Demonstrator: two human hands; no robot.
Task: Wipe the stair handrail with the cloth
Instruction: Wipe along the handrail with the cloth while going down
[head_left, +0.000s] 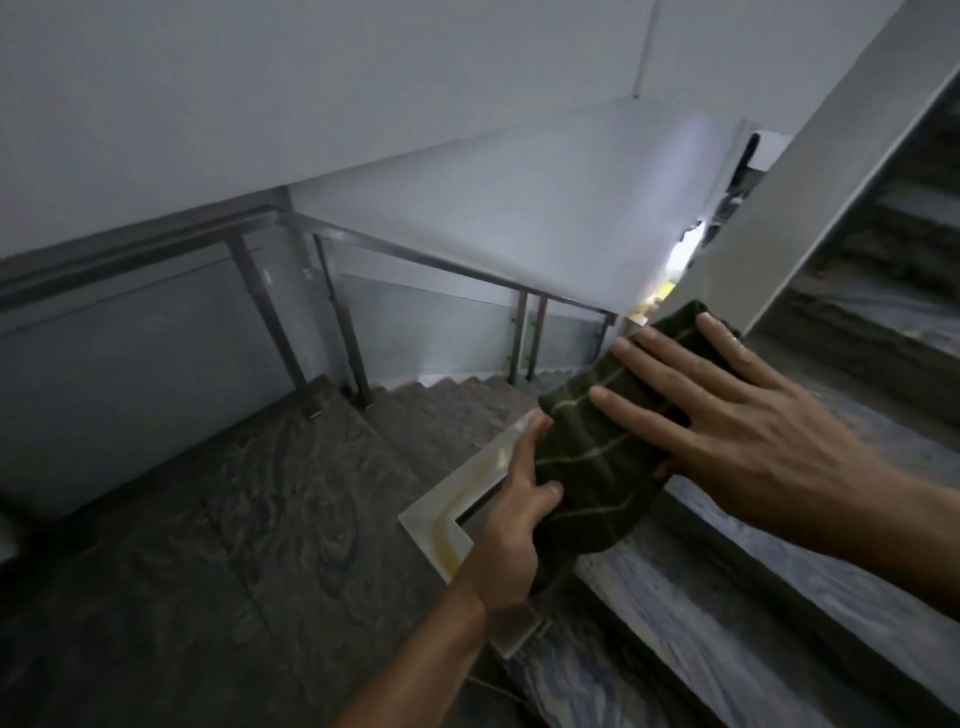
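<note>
A dark green cloth (597, 447) with pale lines is draped over something between my two hands, near the corner of a white ledge (447, 514). My left hand (511, 525) grips the cloth's lower left edge, thumb on top. My right hand (727, 415) lies flat on the cloth with fingers spread, pressing down. What lies under the cloth is hidden. A metal handrail (415, 254) with glass panels runs along the far side of the landing and down the descending stairs, well away from both hands.
A dark marbled landing (208, 519) spreads to the left. Stairs (457, 400) go down ahead. Grey steps (753, 597) rise on the right beside a slanted white wall. Metal posts (270, 317) hold the railing. A bright opening (680, 260) shows below.
</note>
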